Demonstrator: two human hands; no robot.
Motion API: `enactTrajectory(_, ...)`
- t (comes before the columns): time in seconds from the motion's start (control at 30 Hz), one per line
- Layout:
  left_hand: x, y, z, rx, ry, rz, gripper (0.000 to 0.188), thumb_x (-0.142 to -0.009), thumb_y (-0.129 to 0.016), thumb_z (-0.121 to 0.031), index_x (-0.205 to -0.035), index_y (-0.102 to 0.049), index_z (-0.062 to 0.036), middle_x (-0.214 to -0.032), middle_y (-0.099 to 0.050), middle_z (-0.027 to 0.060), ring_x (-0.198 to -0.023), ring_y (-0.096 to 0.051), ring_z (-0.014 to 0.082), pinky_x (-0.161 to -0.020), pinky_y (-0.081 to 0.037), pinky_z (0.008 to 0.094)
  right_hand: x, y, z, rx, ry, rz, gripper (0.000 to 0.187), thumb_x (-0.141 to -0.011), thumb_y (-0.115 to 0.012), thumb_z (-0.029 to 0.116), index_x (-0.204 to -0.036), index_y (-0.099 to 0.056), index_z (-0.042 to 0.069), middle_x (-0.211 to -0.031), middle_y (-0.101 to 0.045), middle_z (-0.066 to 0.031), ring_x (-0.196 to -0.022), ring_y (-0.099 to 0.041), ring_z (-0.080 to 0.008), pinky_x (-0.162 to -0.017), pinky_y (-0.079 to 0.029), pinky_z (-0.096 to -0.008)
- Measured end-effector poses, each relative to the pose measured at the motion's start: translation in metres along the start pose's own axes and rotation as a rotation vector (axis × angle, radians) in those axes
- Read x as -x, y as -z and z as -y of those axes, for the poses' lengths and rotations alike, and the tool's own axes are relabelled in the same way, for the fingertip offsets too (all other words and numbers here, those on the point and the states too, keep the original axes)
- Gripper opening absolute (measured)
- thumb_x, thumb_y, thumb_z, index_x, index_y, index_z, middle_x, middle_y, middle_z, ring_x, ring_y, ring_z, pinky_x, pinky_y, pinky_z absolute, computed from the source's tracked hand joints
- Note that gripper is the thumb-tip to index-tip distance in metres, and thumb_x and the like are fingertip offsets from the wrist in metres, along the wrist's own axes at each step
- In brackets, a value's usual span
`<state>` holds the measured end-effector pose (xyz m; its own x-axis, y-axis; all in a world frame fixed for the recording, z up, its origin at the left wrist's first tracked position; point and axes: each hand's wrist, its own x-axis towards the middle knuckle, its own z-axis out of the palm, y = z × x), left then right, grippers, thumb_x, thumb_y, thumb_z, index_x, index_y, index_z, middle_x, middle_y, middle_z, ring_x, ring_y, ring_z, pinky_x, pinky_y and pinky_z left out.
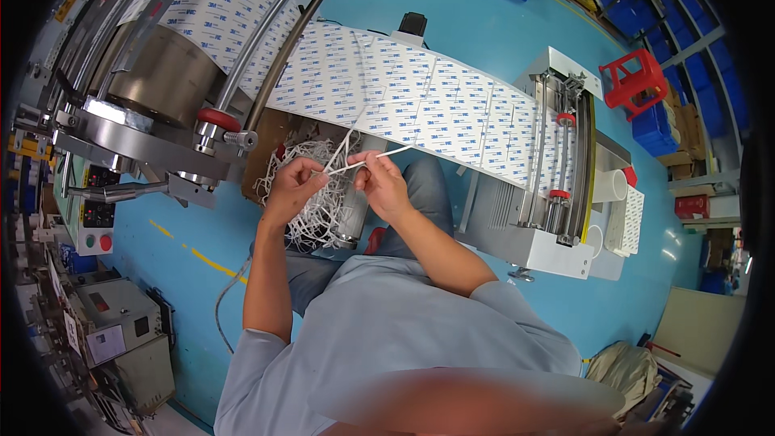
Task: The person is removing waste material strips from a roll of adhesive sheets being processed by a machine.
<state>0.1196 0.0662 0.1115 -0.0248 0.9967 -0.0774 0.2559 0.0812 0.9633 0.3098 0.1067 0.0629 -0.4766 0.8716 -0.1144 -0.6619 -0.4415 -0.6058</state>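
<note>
A thin white strip (pixel 347 167) is stretched between my two hands. My left hand (pixel 295 189) pinches it at one end, and my right hand (pixel 383 186) pinches it further along, where a short tail sticks out to the right. From near my left fingers, another narrow strip (pixel 353 127) runs up to the edge of the wide white sheet (pixel 379 81) with blue print. That sheet spans the space in front of me between two machines. Just below my hands lies a tangled heap of white strips (pixel 315 222), in and about a brown cardboard box (pixel 265 131).
At the left stands a machine with a metal roller (pixel 161 73) and red-collared bars. The sheet runs into a grey roller machine (pixel 525 226) at the right. A red stool (pixel 635 81) and blue bins (pixel 654 129) stand beyond it. A control cabinet (pixel 121 315) is at lower left.
</note>
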Motion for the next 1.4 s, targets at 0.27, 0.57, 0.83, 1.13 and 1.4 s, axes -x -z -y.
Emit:
enactTrajectory(0.27, -0.008, -0.011, -0.003, 0.087, -0.003, 0.135, 0.013, -0.085, -0.062, -0.016, -0.085, -0.058, -0.0038, -0.070, -0.048, -0.0058, -0.065, -0.041, 0.0030, -0.058, -0.035, 0.0198, 0.017, 0.008, 0.007, -0.019, 0.048, -0.025, 0.024, -0.095, -0.045, 0.024, -0.100, -0.055, 0.003, -0.099, -0.060, -0.0084, -0.065, -0.051, -0.0095, -0.062, -0.043, -0.0243)
enactTrajectory(0.57, -0.005, -0.021, -0.016, 0.170, 0.042, 0.197, 0.013, -0.087, -0.059, -0.016, -0.084, -0.055, -0.0044, -0.074, -0.051, -0.0049, -0.069, -0.044, 0.0025, -0.061, -0.037, 0.0193, 0.010, 0.025, 0.014, -0.043, 0.069, -0.091, 0.023, -0.087, -0.057, 0.010, -0.108, -0.052, 0.003, -0.082, -0.056, -0.0026, -0.064, -0.051, -0.0094, -0.060, -0.042, -0.0233)
enactTrajectory(0.83, 0.010, 0.016, 0.011, 0.135, 0.054, 0.181, 0.013, -0.088, -0.056, -0.015, -0.080, -0.051, -0.0066, -0.071, -0.046, -0.0056, -0.066, -0.039, 0.0032, -0.060, -0.033, 0.0194, -0.007, 0.009, 0.013, 0.018, -0.067, 0.125, 0.043, -0.080, -0.062, 0.005, -0.120, -0.047, 0.004, -0.087, -0.055, -0.0019, -0.069, -0.052, -0.0091, -0.062, -0.042, -0.0219)
enactTrajectory(1.13, 0.048, 0.048, 0.076, 0.358, 0.262, 0.104, 0.014, -0.089, -0.054, -0.015, -0.079, -0.050, -0.0066, -0.076, -0.054, 0.0006, -0.072, -0.050, 0.0097, -0.070, -0.039, 0.0238, -0.020, 0.004, 0.007, -0.046, -0.191, 0.236, 0.061, -0.080, -0.062, 0.007, -0.134, -0.032, 0.010, -0.123, -0.048, -0.0102, -0.083, -0.055, -0.0087, -0.069, -0.046, -0.0222)
enactTrajectory(1.4, 0.057, 0.060, 0.094, 0.661, 0.260, 0.034, 0.029, -0.090, -0.053, -0.034, -0.093, -0.055, -0.0059, -0.082, -0.056, 0.0028, -0.079, -0.054, 0.0147, -0.077, -0.042, 0.0300, -0.032, 0.008, -0.029, -0.042, -0.259, 0.107, 0.025, -0.088, -0.055, 0.031, -0.099, -0.056, 0.009, -0.084, -0.061, -0.0054, -0.062, -0.054, -0.0097, -0.056, -0.044, -0.0215)
